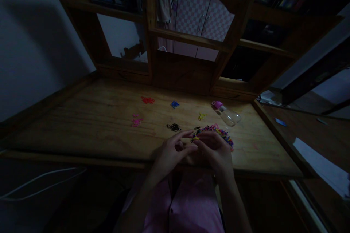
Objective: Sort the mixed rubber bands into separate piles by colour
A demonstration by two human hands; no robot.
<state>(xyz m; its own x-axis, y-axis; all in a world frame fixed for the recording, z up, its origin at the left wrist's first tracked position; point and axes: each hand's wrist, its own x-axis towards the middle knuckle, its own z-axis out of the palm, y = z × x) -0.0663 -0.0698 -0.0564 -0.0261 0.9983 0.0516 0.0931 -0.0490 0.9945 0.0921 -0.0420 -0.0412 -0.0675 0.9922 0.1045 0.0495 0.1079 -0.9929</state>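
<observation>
From here I see two bare hands meeting over the near edge of the wooden desk. The left hand and the right hand hold a few small coloured bands between their fingertips, yellow, dark and purplish ones; in this dim light I cannot tell which fingers pinch which band. A mixed multicoloured pile lies just beyond the right hand and partly behind it. Single-colour heaps are spread to the left and farther off: black near the left hand, pink at the left, red at the far left, blue far in the middle, yellow beyond the mixed pile. A clear bottle with a pink cap lies on its side, far right of the hands.
</observation>
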